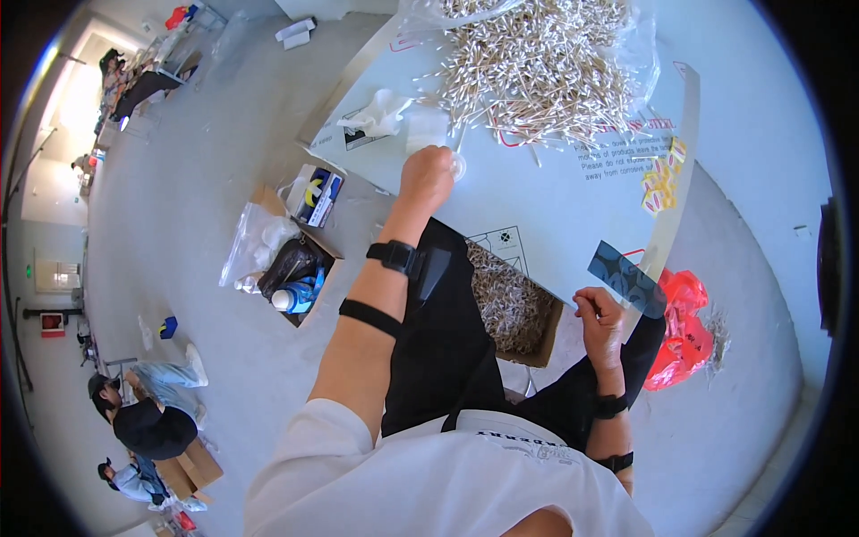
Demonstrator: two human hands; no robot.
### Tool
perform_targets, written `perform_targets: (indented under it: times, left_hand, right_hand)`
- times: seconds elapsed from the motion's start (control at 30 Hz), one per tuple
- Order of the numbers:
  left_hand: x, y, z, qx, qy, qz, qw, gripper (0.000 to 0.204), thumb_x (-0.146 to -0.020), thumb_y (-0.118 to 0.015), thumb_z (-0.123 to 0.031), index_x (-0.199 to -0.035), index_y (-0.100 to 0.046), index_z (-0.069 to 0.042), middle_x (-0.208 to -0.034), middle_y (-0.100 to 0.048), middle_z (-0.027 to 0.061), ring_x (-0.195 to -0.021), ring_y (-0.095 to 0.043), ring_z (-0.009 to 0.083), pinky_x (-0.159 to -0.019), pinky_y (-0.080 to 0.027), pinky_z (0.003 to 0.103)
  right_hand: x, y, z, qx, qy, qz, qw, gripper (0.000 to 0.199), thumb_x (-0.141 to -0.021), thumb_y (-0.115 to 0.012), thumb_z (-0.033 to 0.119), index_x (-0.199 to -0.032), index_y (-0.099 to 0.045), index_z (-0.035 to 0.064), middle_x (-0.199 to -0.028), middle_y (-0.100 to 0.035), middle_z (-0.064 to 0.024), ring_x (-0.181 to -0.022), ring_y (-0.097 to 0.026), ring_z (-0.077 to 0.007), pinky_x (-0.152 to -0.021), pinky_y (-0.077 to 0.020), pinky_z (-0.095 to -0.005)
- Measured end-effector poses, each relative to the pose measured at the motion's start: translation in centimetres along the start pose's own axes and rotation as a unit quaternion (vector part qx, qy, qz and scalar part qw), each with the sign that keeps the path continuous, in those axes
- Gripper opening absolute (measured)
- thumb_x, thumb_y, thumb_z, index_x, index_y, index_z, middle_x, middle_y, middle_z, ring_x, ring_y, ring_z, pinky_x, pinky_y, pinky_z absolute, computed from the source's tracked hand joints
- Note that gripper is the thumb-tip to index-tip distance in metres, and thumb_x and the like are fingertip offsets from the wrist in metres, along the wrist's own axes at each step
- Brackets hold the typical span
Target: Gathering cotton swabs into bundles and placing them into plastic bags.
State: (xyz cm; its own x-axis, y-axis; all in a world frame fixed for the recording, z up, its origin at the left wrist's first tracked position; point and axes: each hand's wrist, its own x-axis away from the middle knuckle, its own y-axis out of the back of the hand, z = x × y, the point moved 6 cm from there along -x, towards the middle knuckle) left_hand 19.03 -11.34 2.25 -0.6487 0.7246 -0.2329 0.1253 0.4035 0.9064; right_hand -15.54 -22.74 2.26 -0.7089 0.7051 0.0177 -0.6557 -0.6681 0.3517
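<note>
L hand (428,176): closed in a fist at table (546,210) edge, gripping a small clear lid (458,166); item detail too small to confirm. R hand (599,320): fingers curled, low by the knee, just below table edge; contents cannot be determined. Swab pile (537,63): on a plastic sheet, far side of table, apart from both hands. Box (512,309) w/ swabs: under table, between the legs. Red bag (682,327): floor, right of R hand.

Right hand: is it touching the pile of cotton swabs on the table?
Apart. The head view shows the right hand down by the table edge near the knee, with bare table between it and the swab pile.
</note>
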Motion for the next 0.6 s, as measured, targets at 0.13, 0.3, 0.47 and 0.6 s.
perform_targets:
  times: [0.13, 0.3, 0.47, 0.6]
  left_hand:
    - [0.0, 1.7, -0.1, 0.049, -0.016, -0.025, 0.998, 0.007, -0.080, -0.058, -0.007, -0.079, -0.062, -0.002, -0.080, -0.064, 0.0174, -0.079, -0.062, 0.0381, -0.070, -0.049, 0.047]
    - [-2.0, 3.1, 1.4, 0.120, 0.062, -0.071, 0.988, 0.014, -0.081, -0.065, -0.012, -0.077, -0.058, -0.002, -0.075, -0.063, 0.0182, -0.073, -0.062, 0.0375, -0.065, -0.048, 0.045]
    - [-5.6, 3.8, 4.1, -0.002, 0.120, -0.034, 0.992, 0.022, -0.083, -0.068, -0.022, -0.082, -0.061, -0.001, -0.085, -0.066, 0.0222, -0.083, -0.063, 0.0410, -0.071, -0.049, 0.050]
    - [-6.3, 2.5, 7.5, -0.094, 0.214, 0.089, 0.968, 0.033, -0.078, -0.072, -0.029, -0.092, -0.066, 0.000, -0.097, -0.067, 0.0232, -0.090, -0.065, 0.0403, -0.080, -0.051, 0.046]
  right_hand:
    - [0.0, -0.1, -0.7, 0.014, -0.010, 0.010, 1.000, 0.003, -0.087, -0.062, 0.000, -0.088, -0.062, -0.0023, -0.073, -0.060, -0.0041, -0.063, -0.055, -0.0093, -0.057, -0.0445, -0.0234]
    - [0.0, -0.2, -1.4, 0.007, -0.025, 0.009, 1.000, 0.002, -0.086, -0.063, -0.001, -0.088, -0.063, -0.0024, -0.073, -0.060, -0.0046, -0.062, -0.055, -0.0098, -0.057, -0.0444, -0.0242]
    - [0.0, -0.2, -1.4, -0.007, -0.043, 0.012, 0.999, 0.002, -0.087, -0.063, -0.001, -0.088, -0.063, -0.0022, -0.073, -0.060, -0.0038, -0.062, -0.055, -0.0095, -0.058, -0.0445, -0.0234]
    - [0.0, -0.1, -2.2, -0.022, -0.062, 0.001, 0.998, 0.002, -0.087, -0.062, -0.001, -0.088, -0.063, -0.0025, -0.073, -0.060, -0.0036, -0.062, -0.055, -0.0095, -0.057, -0.0444, -0.0232]
